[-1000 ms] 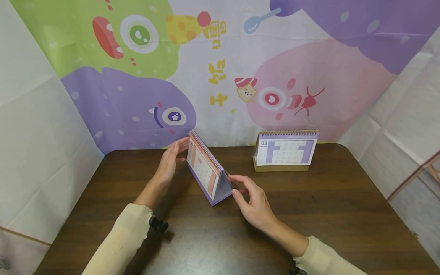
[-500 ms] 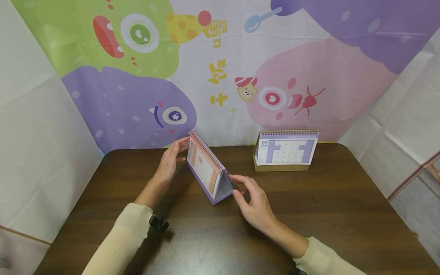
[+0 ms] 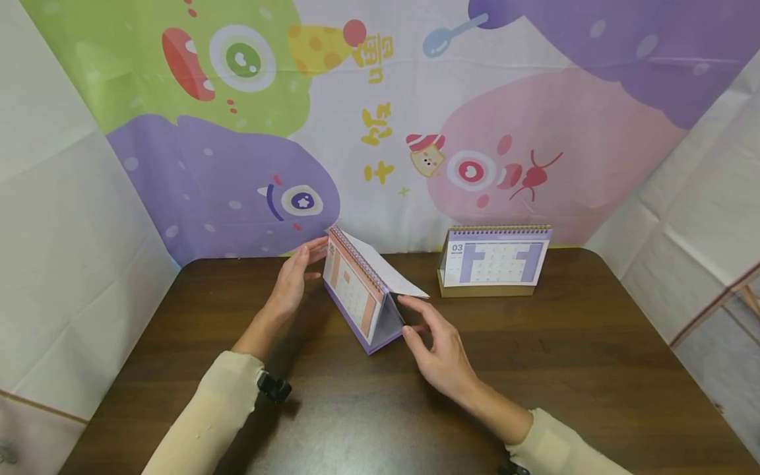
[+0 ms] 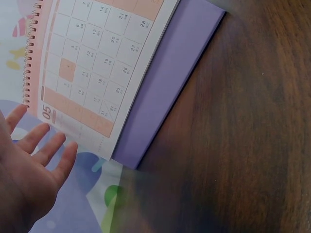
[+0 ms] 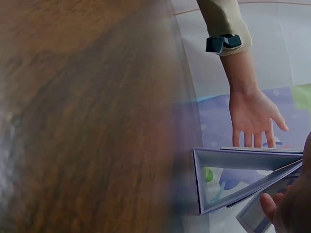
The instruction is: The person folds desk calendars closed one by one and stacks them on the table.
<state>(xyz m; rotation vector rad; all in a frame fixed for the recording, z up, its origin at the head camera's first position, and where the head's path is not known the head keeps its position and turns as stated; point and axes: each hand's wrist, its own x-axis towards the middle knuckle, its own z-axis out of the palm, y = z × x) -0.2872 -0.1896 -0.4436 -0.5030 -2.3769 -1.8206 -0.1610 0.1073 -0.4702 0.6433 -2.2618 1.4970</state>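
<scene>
A desk calendar (image 3: 353,290) with a purple base and an orange-and-white front page stands tent-like and angled on the table. Its front page reads 05 in the left wrist view. My left hand (image 3: 291,280) is at the calendar's far end, its fingers extended behind the spiral side; the left wrist view shows these fingers (image 4: 57,145) spread and straight. At the near end, my right hand (image 3: 439,346) has loosely bent fingers by the back panel. A page (image 3: 386,264) juts out from the back of the calendar, just above the right index finger.
A second desk calendar (image 3: 497,257), with a purple page marked 03 and a tan base, stands at the back right of the wooden table (image 3: 332,415). Behind the table hangs a cartoon-printed cloth (image 3: 380,211); white sheets (image 3: 65,218) flank both sides.
A page at the back of the near calendar has swung outward and up, now showing beyond the spiral. The right index finger has risen slightly; the left hand has stayed put.
</scene>
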